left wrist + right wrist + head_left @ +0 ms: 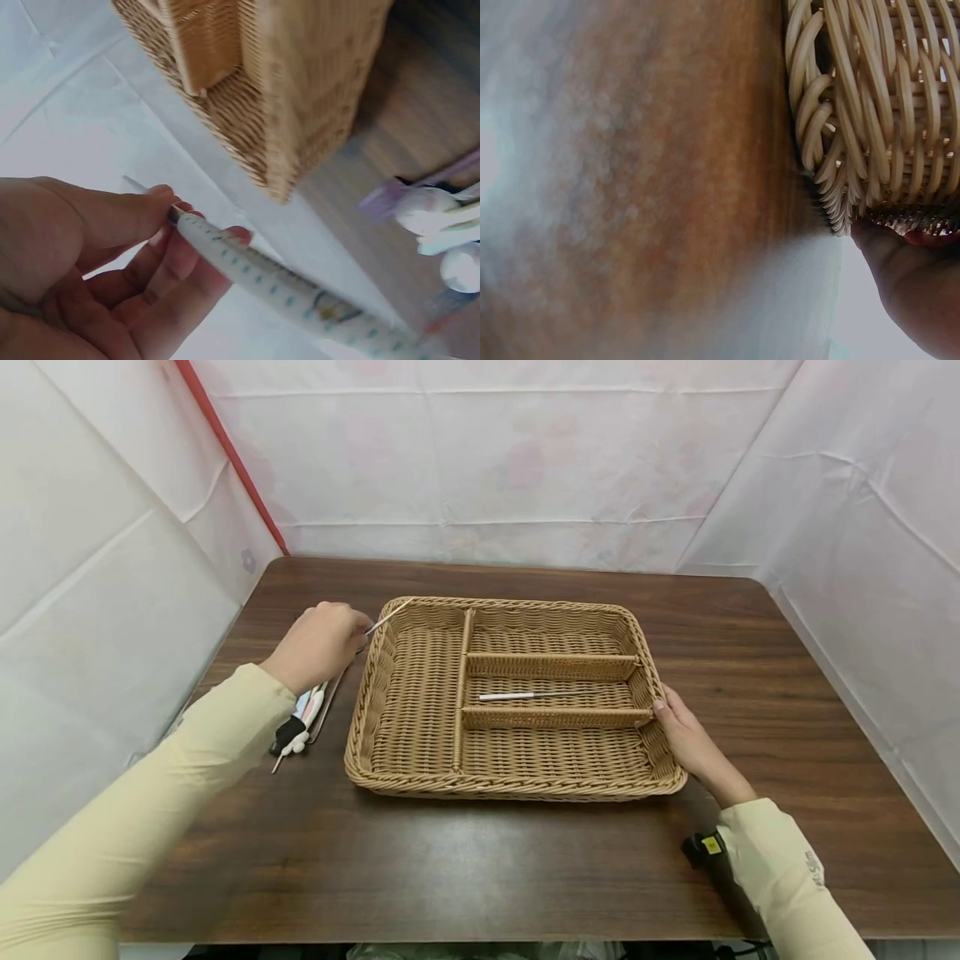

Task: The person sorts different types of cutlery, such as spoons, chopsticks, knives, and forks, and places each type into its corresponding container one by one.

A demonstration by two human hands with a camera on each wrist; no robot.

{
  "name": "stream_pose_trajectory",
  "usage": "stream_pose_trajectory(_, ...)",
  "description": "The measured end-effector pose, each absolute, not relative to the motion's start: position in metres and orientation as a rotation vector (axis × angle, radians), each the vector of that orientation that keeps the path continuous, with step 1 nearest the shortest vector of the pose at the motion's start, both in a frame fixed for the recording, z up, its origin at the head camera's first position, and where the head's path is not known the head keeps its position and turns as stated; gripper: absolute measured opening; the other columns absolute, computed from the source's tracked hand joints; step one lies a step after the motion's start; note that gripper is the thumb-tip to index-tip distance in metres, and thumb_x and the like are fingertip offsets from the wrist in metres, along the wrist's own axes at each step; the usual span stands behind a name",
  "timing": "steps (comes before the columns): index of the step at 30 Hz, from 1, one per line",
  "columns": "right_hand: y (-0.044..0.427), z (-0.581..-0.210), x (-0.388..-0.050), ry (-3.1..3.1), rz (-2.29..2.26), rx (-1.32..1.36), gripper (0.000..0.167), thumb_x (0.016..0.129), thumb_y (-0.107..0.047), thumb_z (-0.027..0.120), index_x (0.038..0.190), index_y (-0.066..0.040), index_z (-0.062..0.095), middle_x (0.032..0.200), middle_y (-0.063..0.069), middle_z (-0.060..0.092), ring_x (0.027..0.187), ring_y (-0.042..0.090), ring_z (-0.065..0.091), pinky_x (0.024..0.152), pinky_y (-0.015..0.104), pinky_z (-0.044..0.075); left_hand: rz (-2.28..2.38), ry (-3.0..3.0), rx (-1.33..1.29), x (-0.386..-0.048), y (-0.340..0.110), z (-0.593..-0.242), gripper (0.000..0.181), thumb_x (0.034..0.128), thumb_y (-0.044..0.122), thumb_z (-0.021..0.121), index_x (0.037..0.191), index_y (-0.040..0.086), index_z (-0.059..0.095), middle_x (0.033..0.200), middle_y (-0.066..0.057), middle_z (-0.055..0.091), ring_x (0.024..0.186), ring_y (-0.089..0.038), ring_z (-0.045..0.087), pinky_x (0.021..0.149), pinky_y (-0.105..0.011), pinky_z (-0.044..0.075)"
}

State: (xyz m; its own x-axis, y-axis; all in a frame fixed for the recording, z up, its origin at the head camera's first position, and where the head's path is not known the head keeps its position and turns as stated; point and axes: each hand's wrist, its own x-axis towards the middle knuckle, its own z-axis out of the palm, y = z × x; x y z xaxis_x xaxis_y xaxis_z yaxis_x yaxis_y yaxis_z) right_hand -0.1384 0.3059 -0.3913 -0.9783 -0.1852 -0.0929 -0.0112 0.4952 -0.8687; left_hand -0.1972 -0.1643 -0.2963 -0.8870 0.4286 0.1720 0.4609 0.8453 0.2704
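Note:
A tan wicker basket (459, 693) with dividers stands on the table. Between its two short dividers lies a slim stick (507, 697) with a white handle and thin metal shaft. Near the basket's upper left corner, my left hand (322, 639) pinches a slim metal stick whose white, teal-dotted handle (247, 270) shows in the left wrist view. My right hand (686, 735) grips the basket's right rim, thumb on top; its fingers are mostly hidden. Under my left forearm, a small bunch of slender items (303, 718) in white, black and pink lies partly covered.
A dark brown wooden table (465, 868) carries everything. White sheets (510, 460) hang behind it and at both sides, with a red strip (232, 456) at the back left. A black device (701, 849) with a yellow mark is at my right wrist.

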Motion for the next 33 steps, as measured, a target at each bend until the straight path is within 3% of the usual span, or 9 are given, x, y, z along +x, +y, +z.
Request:
stream_pose_trajectory(5,0.306,-0.393,-0.139,2.551,-1.513,-0.177,0.054,0.106,-0.022,0.021,0.149,0.006,0.004,0.149,0.036,0.012,0.137,0.047,0.012,0.108,0.060,0.012,-0.436,-2.848,-0.784,-0.196,-0.147,-0.289,0.015,0.0877,-0.003,0.062,0.100,-0.001,0.071,0.089,-0.017,0.066,0.082,-0.035,0.064,0.067,-0.050,0.050)
stream_pose_trajectory(14,0.305,-0.394,-0.139,2.574,-1.507,-0.174,0.054,0.106,-0.022,0.022,0.148,0.007,0.007,0.148,0.036,0.014,0.137,0.047,0.012,0.108,0.060,0.013,-0.402,-2.768,-0.934,-0.201,-0.115,-0.290,0.018,0.0873,0.001,0.065,0.103,0.006,0.072,0.099,-0.012,0.067,0.088,-0.031,0.065,0.066,-0.046,0.053)
stream_pose_trajectory(33,0.306,-0.395,-0.144,2.589,-1.458,-0.195,0.053,0.106,-0.020,0.021,0.149,0.006,0.005,0.150,0.034,0.010,0.139,0.045,0.008,0.109,0.058,0.010,-0.315,-2.752,-1.219,-0.214,-0.030,-0.306,0.019,0.0864,0.000,0.065,0.102,0.007,0.073,0.093,-0.008,0.068,0.080,-0.023,0.065,0.065,-0.035,0.054)
